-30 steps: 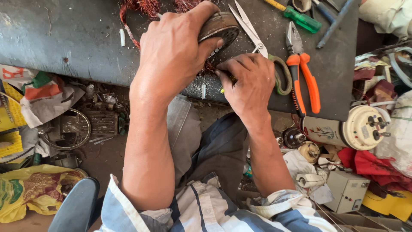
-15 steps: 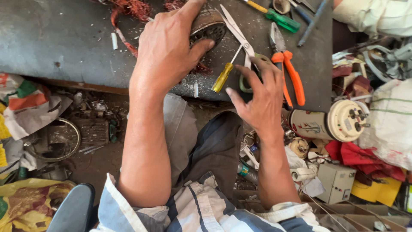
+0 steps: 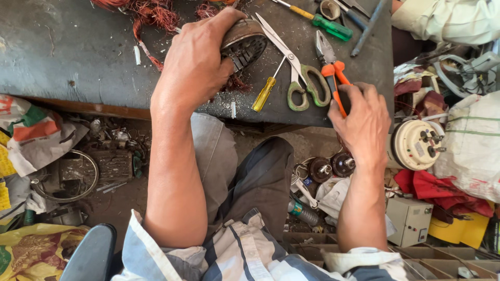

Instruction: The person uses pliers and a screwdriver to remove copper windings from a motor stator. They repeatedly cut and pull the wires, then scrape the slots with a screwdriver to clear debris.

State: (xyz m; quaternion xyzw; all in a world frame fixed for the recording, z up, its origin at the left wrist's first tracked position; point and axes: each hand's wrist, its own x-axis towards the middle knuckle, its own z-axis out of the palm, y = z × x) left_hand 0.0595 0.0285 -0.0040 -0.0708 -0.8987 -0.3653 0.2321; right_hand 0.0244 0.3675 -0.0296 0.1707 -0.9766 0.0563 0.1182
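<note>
Pressing down from above, the left hand (image 3: pixel 195 65) wraps its fingers over a round motor core (image 3: pixel 244 42), a rusty slotted part with copper wire (image 3: pixel 151 15) spilling out on its far side. The grip looks meant to pin the core flat against the dark workbench (image 3: pixel 62 52) so that it cannot roll or twist; the fingers are closed around its upper rim and the thumb side hides the left half.

To the right, the right hand (image 3: pixel 362 122) rests at the near edge of the bench with its fingers curled onto the orange handles of a pair of pliers (image 3: pixel 333 78). The fingertips touch the handles, but whether the hand has fully closed on them cannot be told. The pliers lie with jaws pointing far, handles toward the person, easy to pick up from the edge.

Between the two hands lie a yellow-handled screwdriver (image 3: pixel 266 91) and green-handled scissors (image 3: pixel 299 78), just beside each other and near the core. A green screwdriver (image 3: pixel 325 25) sits farther off.

Open room is on the left of the bench, which is bare apart from small white scraps. The near edge drops straight to the person's knees, and the right edge is crowded by a round cream-coloured part (image 3: pixel 416 143) and bags.
</note>
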